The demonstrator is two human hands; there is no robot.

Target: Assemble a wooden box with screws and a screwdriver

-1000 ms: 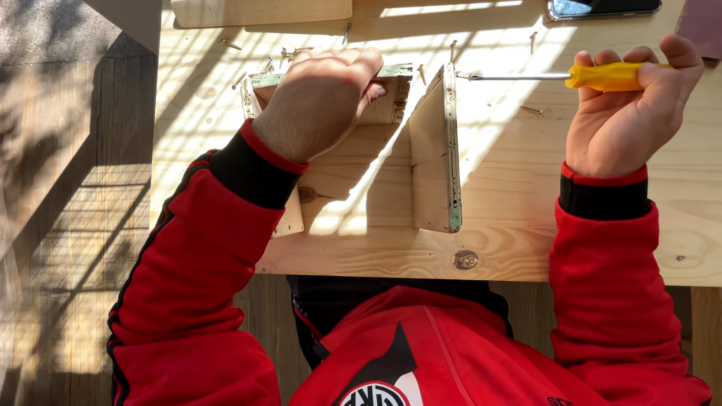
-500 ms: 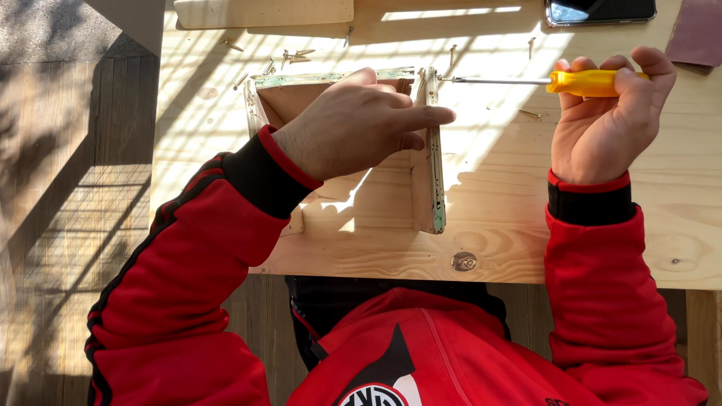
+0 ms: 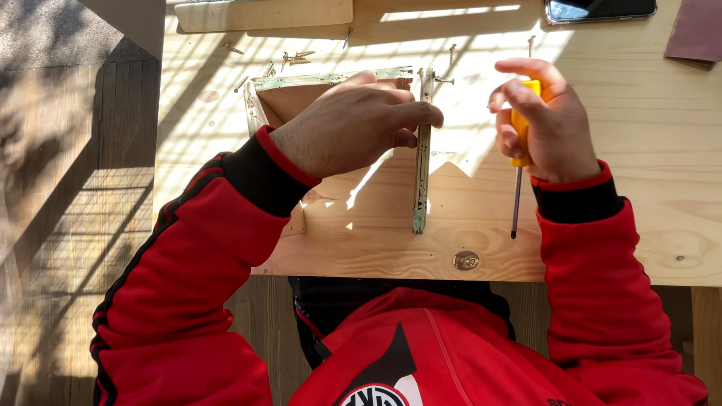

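A small open wooden box frame (image 3: 331, 86) with greenish worn edges stands on the pale wooden table (image 3: 639, 135). My left hand (image 3: 353, 124) lies over it, and its fingers pinch the upright side board (image 3: 423, 150) near the top. My right hand (image 3: 545, 124), just right of that board, grips a yellow-handled screwdriver (image 3: 517, 180). The metal shaft points down toward me, its tip close to the table's front edge. Both sleeves are red with black cuffs.
Several loose screws (image 3: 289, 60) lie scattered behind the box. A flat wooden board (image 3: 263, 15) rests at the back, a dark phone (image 3: 598, 9) at the back right and a brown sheet (image 3: 696, 34) in the right corner. Wooden decking (image 3: 68, 188) lies left of the table.
My right hand has turned the screwdriver from lying sideways, tip left, to pointing down toward me. My left hand has shifted right onto the upright side board.
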